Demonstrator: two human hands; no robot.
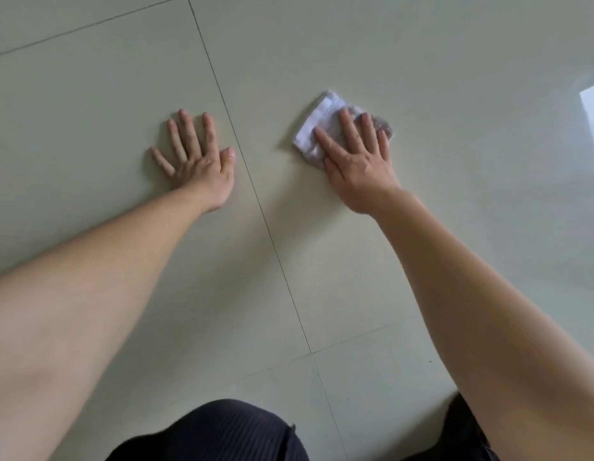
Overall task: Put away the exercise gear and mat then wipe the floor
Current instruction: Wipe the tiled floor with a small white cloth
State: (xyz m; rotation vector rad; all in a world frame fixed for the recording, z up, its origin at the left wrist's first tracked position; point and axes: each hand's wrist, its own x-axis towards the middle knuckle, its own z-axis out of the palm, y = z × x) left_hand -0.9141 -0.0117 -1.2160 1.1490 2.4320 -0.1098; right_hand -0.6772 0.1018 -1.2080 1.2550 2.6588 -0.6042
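Observation:
A small white cloth (317, 123), folded and partly greyish at its right end, lies on the pale tiled floor (455, 161). My right hand (358, 161) presses flat on the cloth with fingers spread, covering its near half. My left hand (197, 159) rests palm down on the bare tile to the left, fingers apart, holding nothing. No exercise gear or mat shows in the head view.
Thin grout lines cross the floor, one running between my hands (255, 194). A bright window reflection (593, 104) shines at the right edge. My knees in dark ribbed shorts (219, 434) fill the bottom of the view.

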